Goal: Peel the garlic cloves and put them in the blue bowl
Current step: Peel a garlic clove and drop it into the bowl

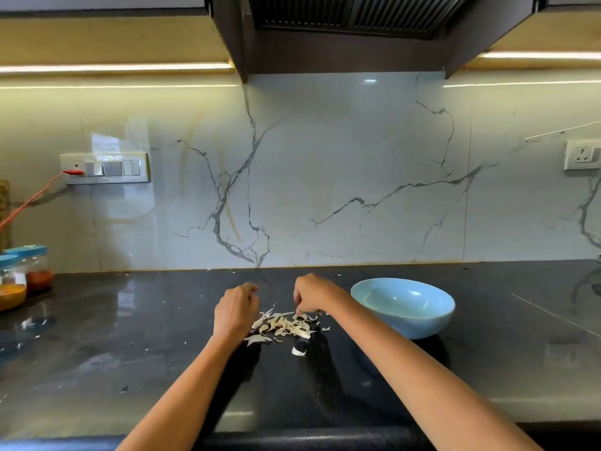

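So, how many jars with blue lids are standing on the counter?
2, both at the far left edge of the dark counter: the glass jar with yellow powder in front, the glass jar with red powder just behind it. More may be hidden outside the view.

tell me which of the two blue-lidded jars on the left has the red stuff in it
The rear jar, nearer the wall, holds the red contents. The front jar at the frame's edge holds yellow-orange contents.

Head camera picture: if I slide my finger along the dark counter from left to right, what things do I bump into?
Clear jars with blue lids holding orange and red powder → the person's left hand → pile of papery white garlic skins → right hand → round light-blue bowl.
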